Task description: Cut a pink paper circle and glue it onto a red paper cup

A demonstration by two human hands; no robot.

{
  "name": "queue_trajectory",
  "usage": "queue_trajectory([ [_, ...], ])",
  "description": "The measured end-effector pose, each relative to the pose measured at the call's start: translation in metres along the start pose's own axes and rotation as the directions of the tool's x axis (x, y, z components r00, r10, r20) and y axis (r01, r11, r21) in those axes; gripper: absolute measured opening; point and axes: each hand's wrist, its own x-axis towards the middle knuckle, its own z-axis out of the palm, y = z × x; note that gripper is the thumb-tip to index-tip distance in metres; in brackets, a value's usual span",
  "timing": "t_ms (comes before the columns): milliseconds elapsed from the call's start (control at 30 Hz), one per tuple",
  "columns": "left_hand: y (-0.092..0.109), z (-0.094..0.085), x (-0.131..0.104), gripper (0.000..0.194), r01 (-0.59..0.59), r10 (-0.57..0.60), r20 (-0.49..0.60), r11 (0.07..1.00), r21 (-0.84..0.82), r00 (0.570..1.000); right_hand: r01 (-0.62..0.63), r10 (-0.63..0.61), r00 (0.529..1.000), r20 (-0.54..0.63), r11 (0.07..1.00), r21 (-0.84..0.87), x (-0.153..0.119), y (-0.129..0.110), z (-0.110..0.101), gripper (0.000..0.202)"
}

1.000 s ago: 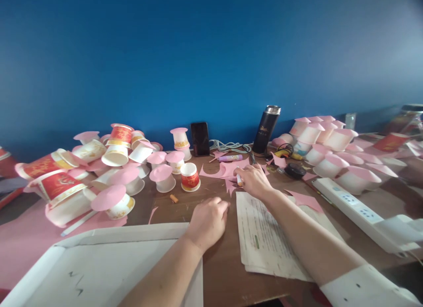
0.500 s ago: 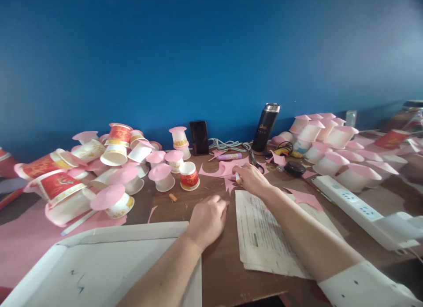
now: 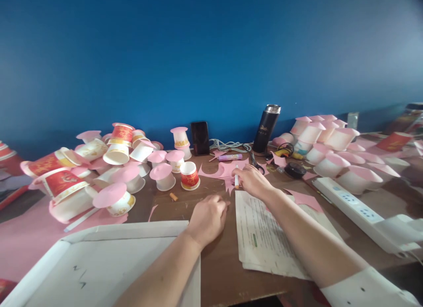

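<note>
My right hand [image 3: 253,180] pinches a small white stick with an orange-brown end [image 3: 236,180], upright beside the pink paper scraps [image 3: 228,169]. Resting on the brown table, my left hand [image 3: 209,216] has its fingers curled; whether anything is inside them is hidden. A red and white paper cup [image 3: 190,176] stands beyond my left hand, and a short orange-brown piece [image 3: 173,196] lies nearer the cup. Printed sheets [image 3: 264,236] lie under my right forearm. Black scissors [image 3: 257,165] are just behind my right hand, near a purple tube [image 3: 230,157].
Paper cups with pink discs pile up at left [image 3: 124,177] and right [image 3: 330,164]. A phone [image 3: 200,138] and black bottle [image 3: 266,129] stand by the blue wall. A white power strip [image 3: 350,205] lies right; a white box lid [image 3: 112,263] lies front left.
The white stick in my right hand now shows more fully and stands more upright. My left hand has barely moved. The view has shifted slightly.
</note>
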Motion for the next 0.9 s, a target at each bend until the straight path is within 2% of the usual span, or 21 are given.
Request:
queue_trajectory([
  [100, 0.001, -0.001, 0.000, 0.030, -0.003, 0.003, 0.014, 1.000, 0.000, 1.000, -0.009, 0.009, 1.000, -0.002, 1.000, 0.009, 0.003, -0.003, 0.002, 0.027],
  [233, 0.001, 0.000, 0.000, 0.030, -0.001, 0.001, 0.008, 1.000, 0.007, 1.000, 0.018, -0.020, 0.999, -0.031, 0.998, -0.067, 0.006, -0.005, 0.005, 0.022],
  [333, -0.002, 0.001, 0.002, 0.028, 0.008, -0.008, -0.031, 1.000, 0.011, 0.999, 0.016, -0.030, 0.989, -0.145, 0.996, -0.091, 0.005, -0.005, 0.003, 0.023],
  [400, -0.004, 0.001, 0.004, 0.027, 0.015, -0.014, -0.066, 1.000, 0.016, 0.998, -0.029, 0.007, 0.949, -0.314, 0.997, -0.065, 0.003, -0.005, 0.000, 0.022],
  [467, -0.005, 0.002, 0.008, 0.028, 0.023, -0.020, -0.085, 0.999, 0.030, 0.996, -0.076, 0.060, 0.875, -0.481, 0.997, -0.014, 0.000, -0.005, -0.004, 0.022],
  [533, -0.005, 0.006, 0.015, 0.026, 0.017, -0.014, -0.049, 0.998, 0.066, 0.999, -0.094, 0.098, 0.813, -0.575, 0.995, 0.037, -0.003, -0.006, -0.007, 0.022],
  [633, -0.003, 0.017, 0.034, 0.028, -0.018, 0.010, 0.064, 0.992, 0.127, 0.998, -0.079, 0.115, 0.771, -0.626, 0.993, 0.084, -0.005, -0.008, -0.009, 0.020],
  [700, -0.002, 0.024, 0.051, 0.036, -0.031, 0.016, 0.119, 0.992, 0.121, 0.993, -0.058, 0.107, 0.759, -0.642, 0.994, 0.098, -0.006, -0.010, -0.008, 0.019],
  [733, -0.002, 0.025, 0.058, 0.042, 0.003, -0.018, 0.127, 0.993, 0.115, 0.992, -0.048, 0.101, 0.754, -0.649, 0.994, 0.100, -0.007, -0.011, -0.007, 0.019],
  [833, -0.002, 0.017, 0.067, 0.046, 0.085, -0.089, 0.032, 0.990, 0.109, 0.996, -0.005, 0.071, 0.737, -0.672, 0.995, 0.100, -0.009, -0.013, -0.005, 0.016],
  [900, -0.003, 0.000, 0.058, 0.036, 0.016, -0.012, -0.053, 0.996, 0.083, 0.999, 0.048, 0.040, 0.715, -0.698, 0.993, 0.106, -0.010, -0.014, -0.004, 0.015],
])
